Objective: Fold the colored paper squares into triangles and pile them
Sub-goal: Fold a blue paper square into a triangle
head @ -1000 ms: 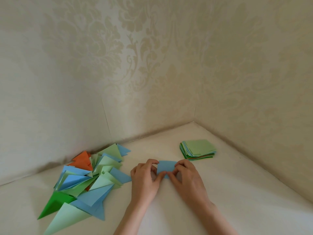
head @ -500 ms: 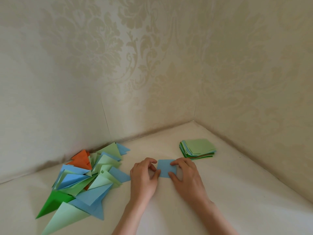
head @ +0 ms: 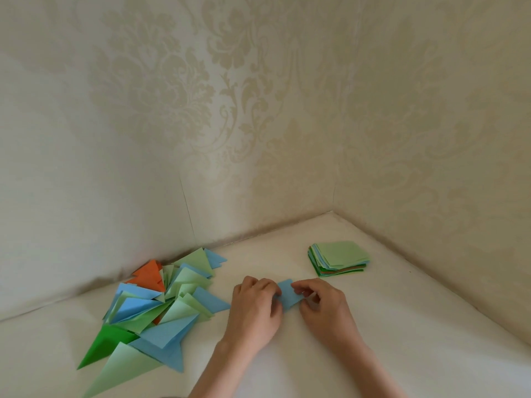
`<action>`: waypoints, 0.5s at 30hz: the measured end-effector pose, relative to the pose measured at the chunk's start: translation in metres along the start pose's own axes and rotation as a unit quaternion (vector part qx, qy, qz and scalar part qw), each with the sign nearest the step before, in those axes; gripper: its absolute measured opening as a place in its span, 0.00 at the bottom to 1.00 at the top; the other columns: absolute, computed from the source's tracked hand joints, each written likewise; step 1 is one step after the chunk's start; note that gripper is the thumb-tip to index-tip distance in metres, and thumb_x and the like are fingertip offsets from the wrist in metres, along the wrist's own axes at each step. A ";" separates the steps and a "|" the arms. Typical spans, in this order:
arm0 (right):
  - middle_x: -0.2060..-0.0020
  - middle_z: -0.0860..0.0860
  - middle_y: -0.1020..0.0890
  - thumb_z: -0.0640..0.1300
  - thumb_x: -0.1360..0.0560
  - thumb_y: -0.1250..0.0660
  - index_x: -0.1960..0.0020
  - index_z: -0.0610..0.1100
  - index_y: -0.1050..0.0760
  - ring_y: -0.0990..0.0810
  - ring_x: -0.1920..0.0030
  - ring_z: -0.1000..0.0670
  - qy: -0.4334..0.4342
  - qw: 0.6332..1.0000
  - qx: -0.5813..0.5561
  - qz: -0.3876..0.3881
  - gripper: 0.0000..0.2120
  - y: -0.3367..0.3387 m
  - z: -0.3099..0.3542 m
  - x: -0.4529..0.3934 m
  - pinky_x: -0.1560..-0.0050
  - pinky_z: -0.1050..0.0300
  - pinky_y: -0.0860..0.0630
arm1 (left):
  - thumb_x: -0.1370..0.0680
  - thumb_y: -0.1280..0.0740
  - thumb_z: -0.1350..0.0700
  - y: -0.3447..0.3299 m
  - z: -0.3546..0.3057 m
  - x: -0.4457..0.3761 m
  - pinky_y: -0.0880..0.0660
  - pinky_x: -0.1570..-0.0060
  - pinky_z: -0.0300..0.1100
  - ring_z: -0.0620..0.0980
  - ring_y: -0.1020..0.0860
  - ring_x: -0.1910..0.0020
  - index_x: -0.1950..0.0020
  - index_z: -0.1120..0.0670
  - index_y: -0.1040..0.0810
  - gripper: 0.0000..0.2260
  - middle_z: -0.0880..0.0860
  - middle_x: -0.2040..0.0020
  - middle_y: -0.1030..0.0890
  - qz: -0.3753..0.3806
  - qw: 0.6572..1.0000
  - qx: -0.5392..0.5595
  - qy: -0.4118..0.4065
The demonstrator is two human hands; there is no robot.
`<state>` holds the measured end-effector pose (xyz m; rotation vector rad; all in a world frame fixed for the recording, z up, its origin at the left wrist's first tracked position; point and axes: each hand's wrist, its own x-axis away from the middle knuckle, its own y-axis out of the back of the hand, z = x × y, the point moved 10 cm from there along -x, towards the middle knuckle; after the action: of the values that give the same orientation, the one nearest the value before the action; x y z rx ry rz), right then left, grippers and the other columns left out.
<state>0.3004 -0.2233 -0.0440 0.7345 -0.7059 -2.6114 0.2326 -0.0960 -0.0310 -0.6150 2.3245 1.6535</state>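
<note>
pinching blue paper (head: 288, 295) between left hand (head: 255, 308) and right hand (head: 324, 305).

Cream damask-patterned wallpaper (head: 258, 110) above a white tabletop (head: 402, 354)

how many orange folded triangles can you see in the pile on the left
1 clearly: an orange triangle at the back of the pile, by the wall. A small orange scrap lower down suggests another, mostly buried.

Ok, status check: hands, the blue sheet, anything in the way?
Left hand and right hand both pinching the blue sheet, mid-fold. Folded pile left, square stack right. Nothing in the way.
</note>
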 end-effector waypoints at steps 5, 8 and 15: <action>0.58 0.60 0.19 0.32 0.32 0.29 0.51 0.50 0.19 0.21 0.54 0.60 0.021 0.999 -0.022 0.014 0.15 0.000 0.007 0.001 0.54 0.74 0.30 | 0.30 0.49 0.39 -0.009 -0.011 0.007 0.32 0.44 0.40 0.46 0.30 0.43 0.42 0.50 0.24 0.25 0.42 0.46 0.22 0.038 0.999 -0.012 -0.024; 0.57 0.63 0.21 0.38 0.31 0.28 0.51 0.52 0.19 0.23 0.54 0.60 0.055 0.998 0.003 0.016 0.12 0.000 0.014 0.003 0.52 0.72 0.30 | 0.25 0.43 0.46 -0.011 -0.007 0.007 0.28 0.50 0.41 0.48 0.26 0.48 0.46 0.52 0.22 0.15 0.46 0.53 0.19 0.022 0.999 0.023 -0.034; 0.60 0.64 0.24 0.57 0.30 0.36 0.56 0.55 0.21 0.26 0.58 0.54 0.049 0.993 0.102 0.005 0.09 -0.009 0.001 0.000 0.56 0.53 0.26 | 0.27 0.30 0.61 -0.004 0.010 0.003 0.31 0.51 0.36 0.49 0.23 0.52 0.56 0.55 0.21 0.02 0.49 0.52 0.19 -0.015 0.997 0.078 0.007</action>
<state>0.2987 -0.2157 -0.0478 0.9090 -0.9548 -2.4973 0.2315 -0.0887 -0.0393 -0.6274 2.4120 1.4410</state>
